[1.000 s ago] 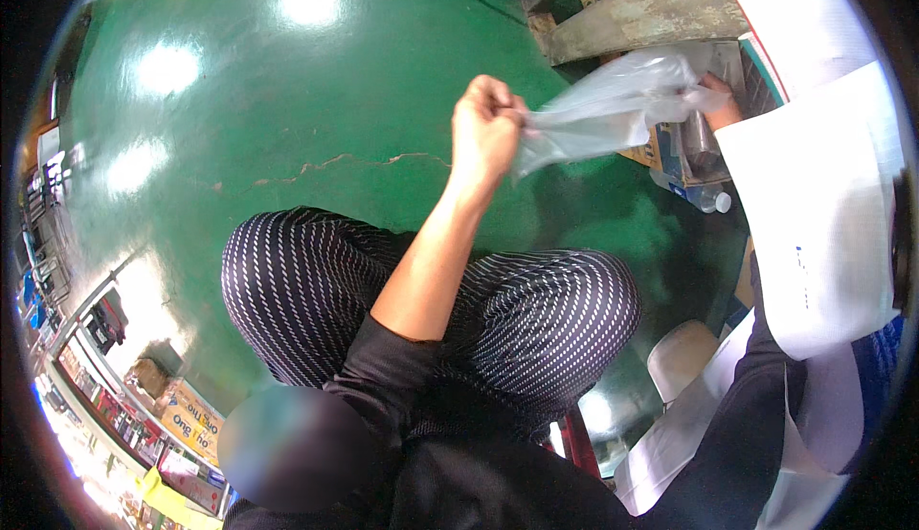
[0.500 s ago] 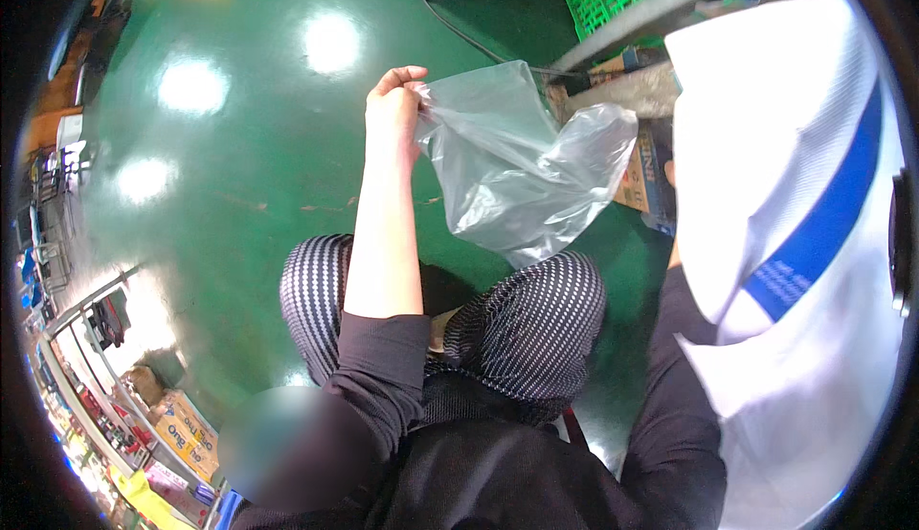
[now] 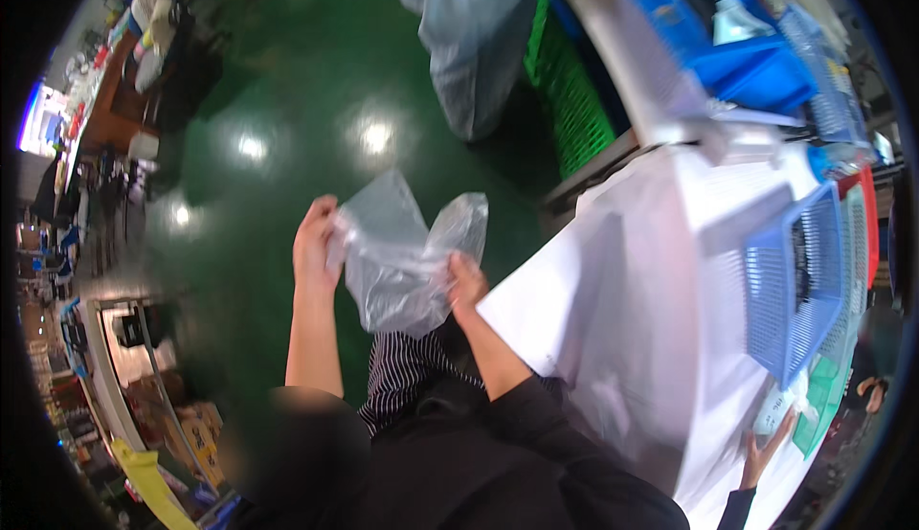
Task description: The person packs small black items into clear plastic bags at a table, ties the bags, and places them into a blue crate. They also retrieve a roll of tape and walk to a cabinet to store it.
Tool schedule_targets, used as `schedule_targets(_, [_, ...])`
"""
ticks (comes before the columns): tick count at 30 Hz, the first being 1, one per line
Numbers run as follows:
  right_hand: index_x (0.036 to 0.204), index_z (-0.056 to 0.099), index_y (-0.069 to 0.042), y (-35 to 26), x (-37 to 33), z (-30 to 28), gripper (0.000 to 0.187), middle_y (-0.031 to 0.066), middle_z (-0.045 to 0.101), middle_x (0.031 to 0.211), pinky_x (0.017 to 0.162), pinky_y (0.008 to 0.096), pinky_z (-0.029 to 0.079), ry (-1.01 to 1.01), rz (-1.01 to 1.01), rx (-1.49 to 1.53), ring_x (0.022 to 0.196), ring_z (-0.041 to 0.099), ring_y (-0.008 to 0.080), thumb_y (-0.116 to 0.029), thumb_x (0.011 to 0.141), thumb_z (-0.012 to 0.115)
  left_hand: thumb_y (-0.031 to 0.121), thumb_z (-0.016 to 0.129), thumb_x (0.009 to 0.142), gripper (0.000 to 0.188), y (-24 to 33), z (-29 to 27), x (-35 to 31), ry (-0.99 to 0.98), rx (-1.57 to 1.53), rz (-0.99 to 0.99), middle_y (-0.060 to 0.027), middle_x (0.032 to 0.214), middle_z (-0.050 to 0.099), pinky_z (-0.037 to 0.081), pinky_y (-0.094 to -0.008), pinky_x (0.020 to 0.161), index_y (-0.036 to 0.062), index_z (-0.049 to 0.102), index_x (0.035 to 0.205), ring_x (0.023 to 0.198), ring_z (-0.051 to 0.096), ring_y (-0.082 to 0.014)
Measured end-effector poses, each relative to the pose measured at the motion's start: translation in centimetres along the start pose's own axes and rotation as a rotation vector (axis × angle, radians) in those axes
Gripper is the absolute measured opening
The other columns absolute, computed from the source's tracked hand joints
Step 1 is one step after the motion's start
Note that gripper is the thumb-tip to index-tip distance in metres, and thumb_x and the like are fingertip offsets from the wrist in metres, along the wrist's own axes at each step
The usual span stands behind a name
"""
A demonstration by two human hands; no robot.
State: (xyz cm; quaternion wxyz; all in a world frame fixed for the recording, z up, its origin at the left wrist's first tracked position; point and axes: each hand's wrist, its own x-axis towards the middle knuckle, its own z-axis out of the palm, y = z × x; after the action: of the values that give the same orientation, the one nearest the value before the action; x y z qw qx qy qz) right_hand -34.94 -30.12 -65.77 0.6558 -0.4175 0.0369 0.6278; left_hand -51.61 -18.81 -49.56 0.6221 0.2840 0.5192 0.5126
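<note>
A clear plastic bag (image 3: 392, 276) hangs stretched between my two hands, above my lap. Its left edge is pinched in my left hand (image 3: 318, 243), fingers closed on the film. My right hand (image 3: 466, 284) grips the opposite side of the bag with curled fingers. The film is crumpled toward the right, and one corner sticks up beside my right hand. I can see nothing inside the bag.
To my right is a white-covered table (image 3: 651, 300) with a blue basket (image 3: 795, 286) and blue trays (image 3: 747, 66). Another person's hand (image 3: 761, 453) touches a white packet near the basket. A green crate (image 3: 570, 99) stands beside a person in pale trousers (image 3: 469, 42).
The view has tilted up, showing more of the tabletop. My right hand, mostly hidden behind the white sheet before, now holds the bag's right side. The left hand still holds the bag.
</note>
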Motion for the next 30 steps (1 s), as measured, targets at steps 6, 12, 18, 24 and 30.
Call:
schedule_targets(6, [0.094, 0.059, 0.0, -12.0, -12.7, 14.3, 0.015, -0.0013, 0.056, 0.075, 0.061, 0.0208, 0.042, -0.226, -0.277, -0.473, 0.068, 0.049, 0.0048, -0.013, 0.09, 0.052, 0.058, 0.038, 0.088, 0.065, 10.9, -4.6, -8.4, -0.126, 0.313, -0.452, -0.0046, 0.089, 0.061, 0.049, -0.0263, 0.066, -0.0007, 0.056, 0.11, 0.074, 0.058, -0.0136])
schedule_targets(12, [0.095, 0.06, 0.0, -29.5, -21.7, 20.4, 0.013, 0.0023, 0.058, 0.074, 0.063, 0.0218, 0.043, -0.37, -0.618, -0.699, 0.069, 0.052, 0.0083, -0.001, 0.084, 0.052, 0.035, 0.055, 0.089, 0.037, 17.5, 6.1, -14.0, -0.318, 0.467, -0.407, -0.0023, 0.084, 0.064, 0.047, -0.0231, 0.064, -0.0005, 0.064, 0.097, 0.071, 0.057, -0.0086])
schedule_targets(18, [0.088, 0.068, -0.003, -45.2, -25.0, 20.8, 0.025, -0.0045, 0.044, 0.05, 0.043, 0.0206, 0.031, 0.254, -0.923, -0.941, 0.046, 0.04, 0.0034, -0.023, 0.092, 0.052, 0.03, 0.049, 0.093, 0.034, 21.4, 20.8, -12.6, -0.338, 0.206, -0.074, 0.0014, 0.071, 0.056, 0.043, -0.021, 0.057, -0.0002, 0.064, 0.096, 0.062, 0.052, -0.0059])
schedule_targets(24, [0.082, 0.067, -0.002, -53.3, -20.7, 17.0, 0.037, -0.0052, 0.038, 0.043, 0.038, 0.0214, 0.026, 0.583, -0.922, -0.783, 0.037, 0.035, 0.0035, -0.03, 0.094, 0.047, 0.029, 0.045, 0.094, 0.033, 21.0, 35.4, -6.1, -0.517, 0.536, 0.232, 0.0053, 0.049, 0.039, 0.027, -0.0221, 0.04, 0.0035, 0.066, 0.092, 0.042, 0.035, -0.0038])
schedule_targets(30, [0.08, 0.063, 0.002, -61.0, -13.5, 15.9, 0.036, 0.0023, 0.045, 0.041, 0.037, 0.0271, 0.031, 0.873, -0.897, -0.997, 0.035, 0.04, 0.0103, -0.023, 0.094, 0.041, 0.028, 0.053, 0.087, 0.028, 17.3, 52.3, 8.6, -0.808, 0.885, 0.42, -0.0135, 0.058, 0.056, 0.044, -0.0337, 0.057, 0.0031, 0.063, 0.092, 0.059, 0.059, -0.0255])
